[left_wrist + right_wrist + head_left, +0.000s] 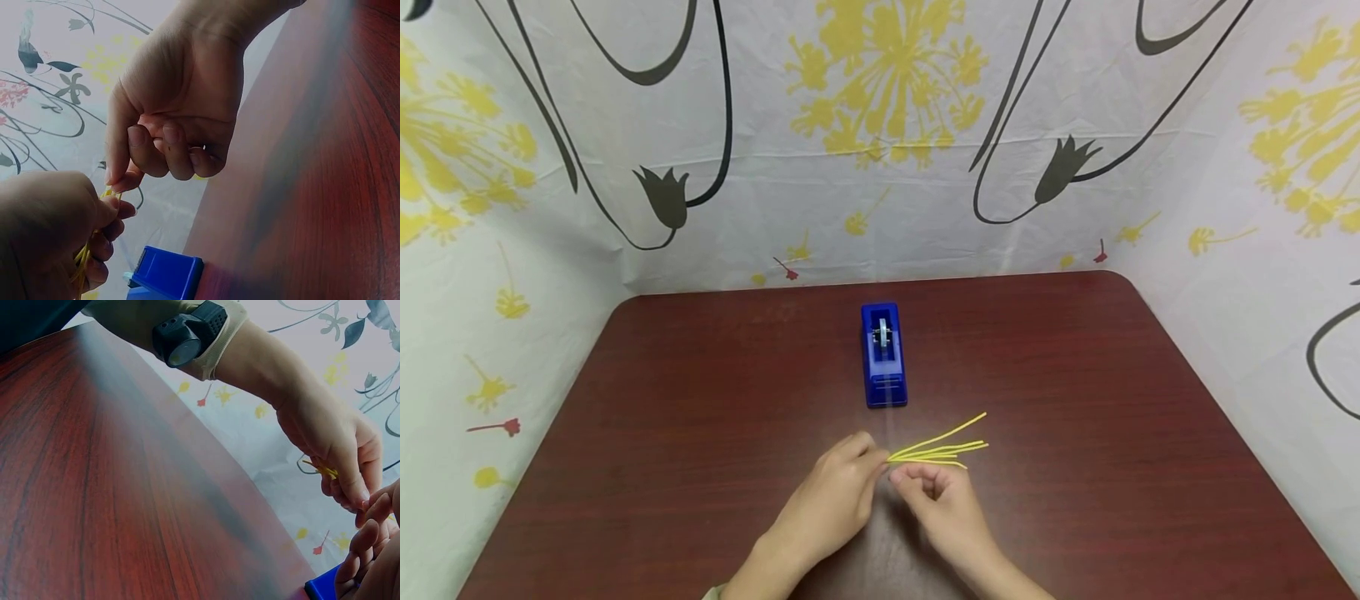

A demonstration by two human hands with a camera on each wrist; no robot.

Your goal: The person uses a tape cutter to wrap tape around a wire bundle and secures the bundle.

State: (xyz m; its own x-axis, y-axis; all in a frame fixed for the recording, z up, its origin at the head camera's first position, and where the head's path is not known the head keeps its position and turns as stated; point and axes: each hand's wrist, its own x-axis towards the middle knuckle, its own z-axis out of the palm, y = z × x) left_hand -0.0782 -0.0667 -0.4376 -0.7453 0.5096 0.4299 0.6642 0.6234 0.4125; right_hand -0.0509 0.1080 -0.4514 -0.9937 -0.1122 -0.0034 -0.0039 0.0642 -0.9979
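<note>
Several thin yellow strands (936, 452) fan out to the right from the fingertips of the left hand (835, 500), which pinches their gathered end. Yellow pieces (81, 262) also show beside the left hand (47, 231) in the left wrist view, and stick out behind its fingers (342, 481) in the right wrist view. Just below the strands, the right hand (946, 512) has its fingers curled, thumb and index fingertips close to the left fingertips. Whether the right fingertips (119, 181) hold anything is too small to tell.
A blue tape dispenser (885, 387) stands on the dark red table (737, 375), beyond the hands. Behind and at both sides of the table hangs a white cloth (760, 108) with yellow and grey flowers. A small black camera (187, 337) is strapped at the left wrist.
</note>
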